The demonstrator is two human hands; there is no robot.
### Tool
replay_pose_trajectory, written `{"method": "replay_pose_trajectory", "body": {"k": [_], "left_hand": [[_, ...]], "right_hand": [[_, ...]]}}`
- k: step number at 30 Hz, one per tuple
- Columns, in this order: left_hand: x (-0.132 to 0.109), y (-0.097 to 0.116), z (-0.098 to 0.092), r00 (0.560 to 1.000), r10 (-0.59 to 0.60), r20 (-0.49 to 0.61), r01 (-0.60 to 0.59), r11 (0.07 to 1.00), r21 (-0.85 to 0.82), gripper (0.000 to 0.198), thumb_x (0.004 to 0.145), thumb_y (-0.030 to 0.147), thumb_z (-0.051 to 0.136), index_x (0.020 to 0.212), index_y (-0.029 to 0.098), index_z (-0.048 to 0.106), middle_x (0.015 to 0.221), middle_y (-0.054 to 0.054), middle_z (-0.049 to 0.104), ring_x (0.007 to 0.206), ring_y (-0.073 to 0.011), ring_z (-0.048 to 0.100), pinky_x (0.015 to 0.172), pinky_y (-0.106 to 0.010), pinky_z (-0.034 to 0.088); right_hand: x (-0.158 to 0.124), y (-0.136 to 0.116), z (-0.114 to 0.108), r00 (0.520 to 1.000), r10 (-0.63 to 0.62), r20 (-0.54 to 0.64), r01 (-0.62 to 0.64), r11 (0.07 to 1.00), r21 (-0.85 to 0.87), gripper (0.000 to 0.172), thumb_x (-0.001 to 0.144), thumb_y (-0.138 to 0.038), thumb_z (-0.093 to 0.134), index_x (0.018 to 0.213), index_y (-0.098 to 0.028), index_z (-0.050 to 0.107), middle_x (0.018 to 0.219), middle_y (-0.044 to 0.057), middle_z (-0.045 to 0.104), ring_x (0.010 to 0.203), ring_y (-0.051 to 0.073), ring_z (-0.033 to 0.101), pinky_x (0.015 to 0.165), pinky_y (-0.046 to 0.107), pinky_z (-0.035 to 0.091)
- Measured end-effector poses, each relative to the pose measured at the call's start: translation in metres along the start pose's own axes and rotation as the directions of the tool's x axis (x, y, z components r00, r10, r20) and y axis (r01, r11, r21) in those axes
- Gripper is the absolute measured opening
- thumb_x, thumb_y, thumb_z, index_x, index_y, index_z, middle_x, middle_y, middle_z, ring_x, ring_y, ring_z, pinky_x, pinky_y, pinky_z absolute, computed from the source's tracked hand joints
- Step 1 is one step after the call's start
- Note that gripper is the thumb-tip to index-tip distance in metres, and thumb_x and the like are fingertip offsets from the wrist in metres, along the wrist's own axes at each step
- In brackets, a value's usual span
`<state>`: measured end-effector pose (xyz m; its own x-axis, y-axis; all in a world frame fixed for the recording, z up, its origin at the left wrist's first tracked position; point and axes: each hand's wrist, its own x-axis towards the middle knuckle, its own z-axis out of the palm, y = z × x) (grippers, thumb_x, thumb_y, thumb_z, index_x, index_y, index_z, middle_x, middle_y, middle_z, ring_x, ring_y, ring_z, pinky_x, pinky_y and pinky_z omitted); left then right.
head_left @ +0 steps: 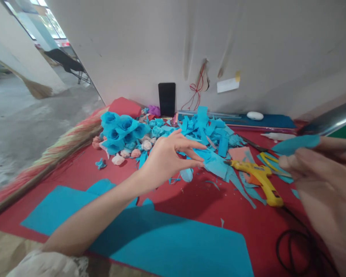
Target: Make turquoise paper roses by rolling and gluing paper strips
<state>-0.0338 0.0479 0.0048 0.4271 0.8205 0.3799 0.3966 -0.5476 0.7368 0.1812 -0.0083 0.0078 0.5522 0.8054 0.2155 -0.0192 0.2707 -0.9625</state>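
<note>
My left hand (173,154) reaches over the red tabletop, fingers stretched and thumb apart, with nothing seen between them. Its fingertips are beside a heap of blue paper scraps (202,130). At the right edge, my right hand (325,184), slightly blurred, pinches a blue paper petal (296,144) between thumb and fingers. A yellow glue gun (262,177) lies left of that hand, its nozzle against the scraps. Yellow-handled scissors (269,161) lie partly behind the gun and the hand. Blue paper flowers (122,129) are bunched at the back left.
A large blue paper sheet (175,242) covers the near side. Small pink and white paper roses (135,153) sit by the flowers. A black phone (167,99) leans on the wall. The gun's black cord (291,234) coils at right; a wooden pole (46,165) borders the left.
</note>
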Motion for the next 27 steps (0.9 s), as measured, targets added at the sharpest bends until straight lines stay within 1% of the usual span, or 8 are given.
{"method": "replay_pose_trajectory", "body": {"k": [4, 12, 15, 17, 19, 22, 24, 27], "left_hand": [[0.002, -0.004, 0.0, 0.997, 0.059, -0.047, -0.055, 0.994, 0.098, 0.011, 0.064, 0.028, 0.075, 0.061, 0.019, 0.069, 0.059, 0.002, 0.069, 0.06, -0.0137, 0.06, 0.105, -0.045, 0.033], [0.006, -0.012, -0.005, 0.995, 0.034, 0.091, -0.047, 0.989, 0.143, 0.02, 0.082, 0.028, 0.057, 0.069, 0.02, 0.07, 0.077, 0.002, 0.072, 0.077, -0.013, 0.065, 0.104, -0.04, 0.032], [0.006, -0.014, -0.004, 0.996, 0.037, 0.077, -0.052, 0.977, 0.206, 0.022, 0.074, 0.034, 0.065, 0.059, 0.018, 0.065, 0.066, 0.002, 0.068, 0.071, -0.0134, 0.062, 0.091, -0.035, 0.041], [0.006, -0.017, -0.003, 0.996, 0.037, 0.079, -0.057, 0.964, 0.26, 0.028, 0.076, 0.037, 0.062, 0.057, 0.017, 0.059, 0.061, 0.002, 0.064, 0.062, -0.0111, 0.056, 0.072, -0.028, 0.044], [0.007, -0.02, -0.002, 0.996, 0.029, 0.079, -0.053, 0.946, 0.319, 0.033, 0.084, 0.035, 0.051, 0.058, 0.016, 0.054, 0.055, 0.002, 0.056, 0.051, -0.0083, 0.046, 0.054, -0.023, 0.036], [0.008, -0.029, 0.001, 0.998, 0.011, 0.063, -0.036, 0.911, 0.41, 0.043, 0.089, 0.034, 0.04, 0.051, 0.016, 0.045, 0.045, 0.003, 0.04, 0.043, -0.0082, 0.031, 0.047, -0.025, 0.022], [0.009, -0.035, 0.002, 0.998, -0.005, 0.063, -0.025, 0.89, 0.455, 0.047, 0.087, 0.039, 0.042, 0.047, 0.016, 0.041, 0.043, 0.003, 0.036, 0.043, -0.0087, 0.029, 0.047, -0.026, 0.018], [0.011, -0.04, 0.003, 0.996, -0.032, 0.084, -0.013, 0.871, 0.491, 0.039, 0.084, 0.038, 0.048, 0.052, 0.016, 0.046, 0.048, 0.003, 0.045, 0.045, -0.0089, 0.036, 0.046, -0.024, 0.019]], "right_hand": [[0.0, 0.0, 0.001, 1.0, -0.007, 0.02, 0.008, 1.0, -0.023, 0.024, 0.055, -0.018, 0.079, 0.076, -0.021, 0.067, 0.066, 0.001, 0.058, 0.061, 0.014, 0.056, 0.058, 0.028, 0.045], [0.0, 0.002, -0.002, 1.0, -0.016, 0.005, 0.016, 1.0, -0.018, 0.027, 0.056, -0.019, 0.08, 0.079, -0.024, 0.068, 0.068, 0.0, 0.059, 0.065, 0.014, 0.057, 0.058, 0.025, 0.046], [0.0, 0.0, 0.0, 1.0, 0.01, 0.008, -0.01, 1.0, -0.015, 0.026, 0.055, -0.02, 0.081, 0.077, -0.024, 0.067, 0.067, 0.0, 0.06, 0.065, 0.013, 0.057, 0.061, 0.025, 0.048], [0.001, 0.001, 0.001, 1.0, 0.0, 0.012, 0.0, 1.0, 0.002, 0.024, 0.055, -0.019, 0.08, 0.075, -0.023, 0.067, 0.065, 0.0, 0.059, 0.064, 0.013, 0.057, 0.062, 0.026, 0.048], [0.001, 0.003, 0.002, 1.0, -0.024, 0.011, 0.024, 1.0, 0.007, 0.024, 0.057, -0.019, 0.08, 0.077, -0.023, 0.068, 0.067, 0.0, 0.059, 0.066, 0.014, 0.058, 0.063, 0.026, 0.048], [0.001, 0.004, 0.0, 1.0, -0.023, 0.013, 0.023, 1.0, -0.003, 0.026, 0.058, -0.02, 0.08, 0.08, -0.023, 0.068, 0.07, 0.001, 0.061, 0.068, 0.014, 0.059, 0.063, 0.025, 0.048], [0.0, 0.005, -0.002, 1.0, 0.0, 0.021, 0.001, 1.0, -0.021, 0.025, 0.058, -0.02, 0.08, 0.079, -0.024, 0.068, 0.069, 0.001, 0.061, 0.066, 0.013, 0.058, 0.06, 0.023, 0.047], [0.0, 0.006, -0.003, 1.0, -0.027, 0.015, 0.027, 0.999, -0.031, 0.025, 0.056, -0.023, 0.081, 0.078, -0.024, 0.068, 0.068, 0.0, 0.061, 0.065, 0.012, 0.058, 0.059, 0.021, 0.047]]}}
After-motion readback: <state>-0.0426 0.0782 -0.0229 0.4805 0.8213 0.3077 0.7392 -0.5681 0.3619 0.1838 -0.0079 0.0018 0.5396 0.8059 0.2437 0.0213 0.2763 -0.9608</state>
